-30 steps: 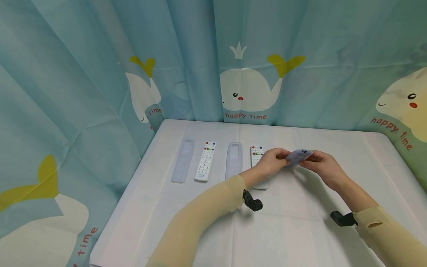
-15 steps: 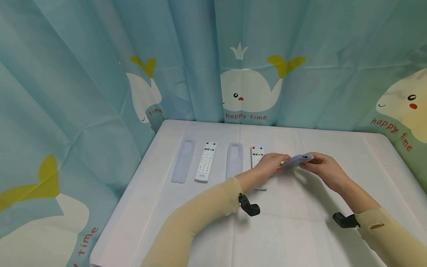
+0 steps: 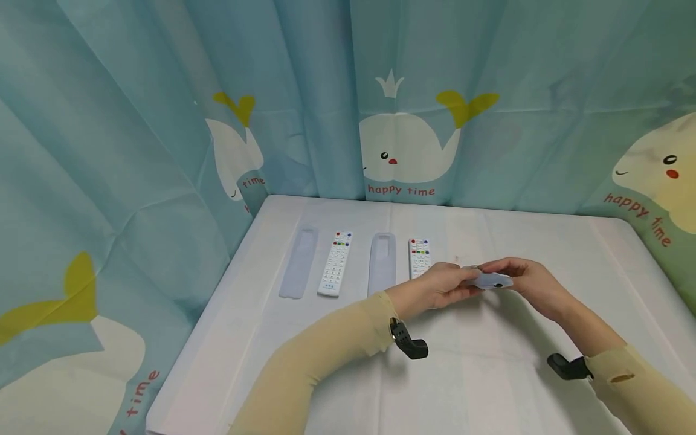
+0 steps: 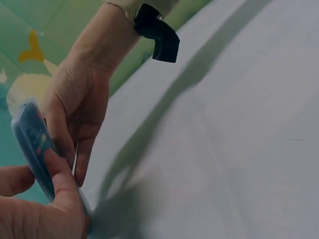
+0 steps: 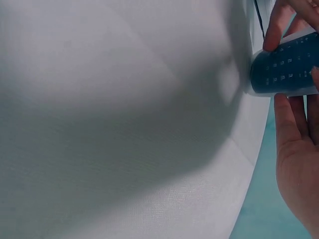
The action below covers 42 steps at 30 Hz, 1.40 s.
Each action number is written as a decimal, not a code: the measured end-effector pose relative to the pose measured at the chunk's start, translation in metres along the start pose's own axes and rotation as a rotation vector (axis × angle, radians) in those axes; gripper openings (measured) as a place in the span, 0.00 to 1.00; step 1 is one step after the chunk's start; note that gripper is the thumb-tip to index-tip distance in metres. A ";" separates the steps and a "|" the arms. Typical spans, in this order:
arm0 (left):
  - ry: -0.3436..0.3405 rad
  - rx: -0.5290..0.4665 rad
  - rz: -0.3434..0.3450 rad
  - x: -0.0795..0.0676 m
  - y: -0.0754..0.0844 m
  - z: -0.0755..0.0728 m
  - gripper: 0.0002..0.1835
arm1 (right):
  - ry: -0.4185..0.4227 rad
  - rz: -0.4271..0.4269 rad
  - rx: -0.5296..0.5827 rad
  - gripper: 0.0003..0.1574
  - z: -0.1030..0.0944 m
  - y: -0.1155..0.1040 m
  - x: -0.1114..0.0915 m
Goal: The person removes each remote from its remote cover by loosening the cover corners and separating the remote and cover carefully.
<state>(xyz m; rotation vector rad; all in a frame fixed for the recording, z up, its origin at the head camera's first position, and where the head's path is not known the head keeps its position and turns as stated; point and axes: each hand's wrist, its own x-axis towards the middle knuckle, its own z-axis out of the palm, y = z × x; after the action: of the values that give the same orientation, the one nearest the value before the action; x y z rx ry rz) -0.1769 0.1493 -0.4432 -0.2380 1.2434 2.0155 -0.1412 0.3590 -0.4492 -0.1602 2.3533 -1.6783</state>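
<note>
Above the right half of the white table, both hands hold a remote control in a translucent sleeve [image 3: 493,281]. My left hand [image 3: 440,285] grips its left end, the thumb lying on top. My right hand [image 3: 535,289] pinches the other end. In the left wrist view, coloured buttons show through the sleeve on the remote control [image 4: 36,134]. Rows of keys are visible on the remote control [image 5: 286,67] in the right wrist view, with fingers on both long edges. A white remote control [image 3: 420,257] lies behind my left hand, its lower part hidden.
Left of the hands, another white remote control [image 3: 335,266] lies between two flat translucent sleeves, one far left [image 3: 298,264] and one nearer [image 3: 382,263], whose lower end my left arm covers. A whale-print curtain [image 3: 304,121] hangs behind the table [image 3: 571,254].
The sleeved remote control has come lower and towards me, and has tilted over. Both hands moved down with it, and my left hand changed its hold. The things on the table stayed put.
</note>
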 end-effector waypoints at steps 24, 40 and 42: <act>0.025 0.099 -0.093 0.000 -0.010 -0.002 0.14 | -0.120 0.273 0.213 0.50 0.004 -0.004 -0.004; 0.026 0.608 0.175 -0.002 -0.010 -0.006 0.31 | -0.066 0.144 -0.006 0.54 0.014 -0.005 -0.005; 0.042 0.661 0.215 -0.002 -0.011 -0.006 0.34 | -0.046 0.125 -0.056 0.54 0.015 -0.005 -0.005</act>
<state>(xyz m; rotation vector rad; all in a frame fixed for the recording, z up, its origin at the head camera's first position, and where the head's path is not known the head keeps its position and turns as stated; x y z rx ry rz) -0.1698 0.1459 -0.4527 0.1817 1.9450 1.6545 -0.1327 0.3448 -0.4487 -0.0592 2.3262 -1.5359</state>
